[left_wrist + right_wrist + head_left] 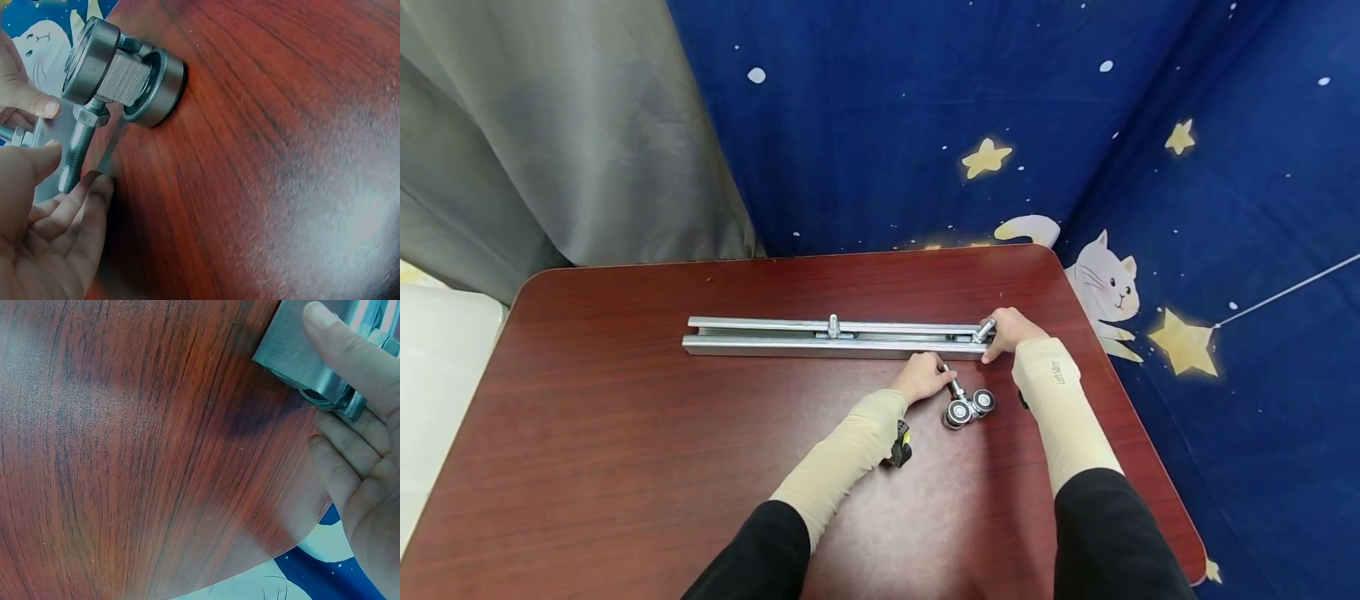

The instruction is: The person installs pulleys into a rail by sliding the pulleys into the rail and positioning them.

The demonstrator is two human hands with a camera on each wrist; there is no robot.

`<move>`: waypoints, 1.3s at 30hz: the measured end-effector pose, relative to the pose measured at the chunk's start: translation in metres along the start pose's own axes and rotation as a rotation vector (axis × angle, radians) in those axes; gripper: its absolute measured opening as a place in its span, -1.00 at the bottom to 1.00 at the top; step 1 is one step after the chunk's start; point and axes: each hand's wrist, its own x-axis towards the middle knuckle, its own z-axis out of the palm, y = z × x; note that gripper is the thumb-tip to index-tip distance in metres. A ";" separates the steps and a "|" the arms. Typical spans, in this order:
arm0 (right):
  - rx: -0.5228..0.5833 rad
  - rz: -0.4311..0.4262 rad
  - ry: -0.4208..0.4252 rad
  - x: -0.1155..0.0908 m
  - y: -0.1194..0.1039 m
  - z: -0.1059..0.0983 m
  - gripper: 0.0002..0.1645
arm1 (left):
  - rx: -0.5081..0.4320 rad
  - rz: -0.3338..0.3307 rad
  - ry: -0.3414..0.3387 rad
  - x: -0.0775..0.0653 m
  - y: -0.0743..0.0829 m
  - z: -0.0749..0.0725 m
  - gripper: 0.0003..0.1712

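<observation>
A silver metal channel rail (760, 344) lies lengthwise on the table, its slot facing up. Two roller trolleys sit in it: one near the middle with its bolt (833, 326) upright, the other at the right end with a tilted bolt (983, 331). My right hand (1011, 332) grips the rail's right end, thumb (337, 344) along the near wall. In front of the rail, a third roller trolley (967, 408) lies with its wheels on the table. The fingers of my left hand (922, 377) pinch around its threaded bolt (78, 153), close to the rail.
The reddish-brown wooden table (625, 467) has rounded corners, and its right edge runs close beside my right arm. Behind it hang a blue star-patterned curtain (887, 125) and a grey curtain (587, 150). Something white (445, 358) stands at the left edge.
</observation>
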 end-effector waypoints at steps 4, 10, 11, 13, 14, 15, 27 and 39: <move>0.005 0.011 -0.013 0.004 0.000 0.000 -0.32 | -0.048 -0.017 0.036 -0.003 -0.002 0.004 -0.71; 0.015 0.011 -0.025 0.006 -0.001 0.002 -0.22 | -0.131 -0.031 0.060 -0.007 -0.007 0.005 -0.72; 0.009 0.007 -0.021 0.006 -0.001 0.002 -0.23 | -0.154 -0.028 0.055 -0.008 -0.008 0.005 -0.72; -0.001 0.014 -0.020 0.004 -0.003 0.001 -0.27 | -0.205 -0.020 0.046 -0.010 -0.010 0.003 -0.73; -0.003 0.012 -0.018 0.003 -0.004 0.001 -0.30 | -0.227 -0.016 0.040 -0.011 -0.011 0.002 -0.73; -0.004 0.002 -0.008 0.002 -0.004 0.001 -0.32 | -0.246 -0.013 0.035 -0.012 -0.012 0.001 -0.74; 0.015 -0.019 -0.011 -0.001 -0.002 -0.002 -0.33 | -0.278 0.074 0.120 -0.029 -0.024 -0.019 -0.75; 0.016 -0.006 -0.011 0.000 0.001 -0.001 -0.30 | -0.304 0.143 0.192 -0.048 -0.037 -0.039 -0.82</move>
